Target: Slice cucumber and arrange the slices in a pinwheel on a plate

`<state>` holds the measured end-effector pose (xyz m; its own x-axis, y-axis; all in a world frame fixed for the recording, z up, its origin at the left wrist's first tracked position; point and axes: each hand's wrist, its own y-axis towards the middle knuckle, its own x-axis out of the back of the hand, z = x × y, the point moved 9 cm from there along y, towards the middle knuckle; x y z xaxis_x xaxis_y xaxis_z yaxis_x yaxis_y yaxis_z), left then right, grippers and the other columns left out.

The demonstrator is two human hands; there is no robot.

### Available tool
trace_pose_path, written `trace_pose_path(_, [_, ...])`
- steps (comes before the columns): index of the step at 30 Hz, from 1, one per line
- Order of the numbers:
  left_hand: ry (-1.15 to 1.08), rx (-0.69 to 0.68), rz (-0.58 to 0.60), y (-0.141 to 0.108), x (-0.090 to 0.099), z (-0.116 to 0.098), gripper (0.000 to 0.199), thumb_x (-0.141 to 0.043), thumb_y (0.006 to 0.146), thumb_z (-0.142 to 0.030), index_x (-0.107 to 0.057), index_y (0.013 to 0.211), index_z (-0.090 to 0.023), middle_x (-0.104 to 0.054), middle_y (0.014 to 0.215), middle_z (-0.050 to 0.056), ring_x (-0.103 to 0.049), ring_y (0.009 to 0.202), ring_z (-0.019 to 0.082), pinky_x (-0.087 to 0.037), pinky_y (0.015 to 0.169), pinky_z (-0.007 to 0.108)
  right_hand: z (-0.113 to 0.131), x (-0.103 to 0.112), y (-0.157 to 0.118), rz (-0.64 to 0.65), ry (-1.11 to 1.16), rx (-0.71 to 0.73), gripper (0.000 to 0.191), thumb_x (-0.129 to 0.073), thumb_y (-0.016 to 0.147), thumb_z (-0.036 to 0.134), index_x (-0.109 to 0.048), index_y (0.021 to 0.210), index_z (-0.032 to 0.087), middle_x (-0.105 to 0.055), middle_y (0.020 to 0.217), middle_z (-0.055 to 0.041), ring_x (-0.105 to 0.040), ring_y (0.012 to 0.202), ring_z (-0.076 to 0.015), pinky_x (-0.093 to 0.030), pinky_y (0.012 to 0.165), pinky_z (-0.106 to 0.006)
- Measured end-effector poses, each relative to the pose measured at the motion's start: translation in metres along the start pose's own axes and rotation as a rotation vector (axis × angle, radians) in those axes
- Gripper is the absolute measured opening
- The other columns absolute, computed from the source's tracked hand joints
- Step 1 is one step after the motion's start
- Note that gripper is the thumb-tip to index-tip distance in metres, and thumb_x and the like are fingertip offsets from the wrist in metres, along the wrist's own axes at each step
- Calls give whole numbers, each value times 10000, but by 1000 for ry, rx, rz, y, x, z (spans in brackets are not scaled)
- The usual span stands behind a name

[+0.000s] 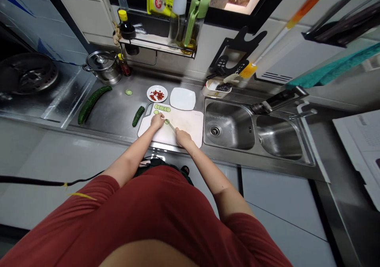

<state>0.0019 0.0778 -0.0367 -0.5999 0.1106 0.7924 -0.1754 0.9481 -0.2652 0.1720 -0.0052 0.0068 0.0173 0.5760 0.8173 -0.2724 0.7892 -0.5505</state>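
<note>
On the white cutting board (190, 120), my right hand (183, 137) grips a small knife (171, 125) by its handle. The knife's tip lies at a cucumber slice (166, 121). Close to that slice, at its left, my left hand (157, 120) is closed with curled fingers; what they hold, if anything, is too small to make out. A row of cucumber slices (162, 107) lies along the board's far edge, with a single slice just above my left hand. Left of the board rests a short piece of cucumber (138, 116).
Behind the board stand a plate of chopped red pieces (157, 88) and a square white plate (183, 99). A long cucumber (92, 103), a cucumber end (128, 92) and a steel pot (103, 66) are to the left. The double sink (228, 142) adjoins the board's right side.
</note>
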Motion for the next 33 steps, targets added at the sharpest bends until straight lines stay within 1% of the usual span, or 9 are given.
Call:
trace_pose_path(5, [7, -11, -13, 3, -2, 2, 163, -628, 801, -269, -633, 962, -246, -684, 974, 44, -620, 948, 209, -437, 820, 290, -2, -2, 0, -8, 8, 4, 330, -342, 918, 99, -456, 1221, 160, -654, 1088, -169, -644, 995, -264, -485, 766, -331])
trace_pose_path(13, [0, -13, -7, 2, 0, 1, 170, -627, 797, -275, -631, 964, -245, -684, 949, 38, -618, 928, 202, -438, 820, 283, -2, -3, 0, -16, 32, 7, 298, -361, 930, 127, -451, 1211, 169, -655, 1074, -166, -645, 983, -257, -485, 766, -328])
trace_pose_path(22, [-14, -22, -24, 0, -2, 2, 171, -566, 822, -244, -630, 979, -224, -675, 936, 40, -615, 916, 200, -433, 802, 285, -10, -13, -11, 18, 19, -13, 319, -362, 913, 114, -430, 1221, 165, -649, 1075, -162, -644, 965, -263, -483, 742, -329])
trace_pose_path(27, [8, -71, -40, -5, -3, -4, 207, -580, 818, -293, -613, 1006, -214, -647, 926, 50, -601, 914, 208, -441, 810, 300, -17, -19, -19, 32, 28, -18, 337, -388, 907, 129, -418, 1241, 166, -649, 1060, -169, -644, 964, -264, -474, 739, -322])
trace_pose_path(29, [26, -102, -52, -11, -3, -8, 257, -592, 816, -335, -604, 1038, -205, -629, 957, 65, -593, 935, 218, -446, 837, 313, -22, -22, -23, 26, 32, -22, 340, -382, 906, 119, -421, 1240, 166, -651, 1054, -169, -644, 962, -263, -469, 737, -320])
trace_pose_path(31, [42, -135, -62, -18, -3, -12, 338, -611, 809, -385, -593, 1091, -200, -603, 1046, 88, -585, 972, 229, -444, 882, 327, -28, -25, -26, 8, 33, -19, 319, -387, 910, 131, -435, 1223, 166, -653, 1050, -167, -644, 955, -264, -464, 735, -320])
trace_pose_path(33, [65, -176, -77, -25, -3, -15, 391, -609, 812, -406, -584, 1145, -204, -570, 1114, 107, -566, 1043, 254, -433, 931, 345, -32, -24, -29, -44, 44, -11, 276, -385, 924, 162, -455, 1191, 169, -657, 1034, -157, -645, 938, -259, -457, 736, -315])
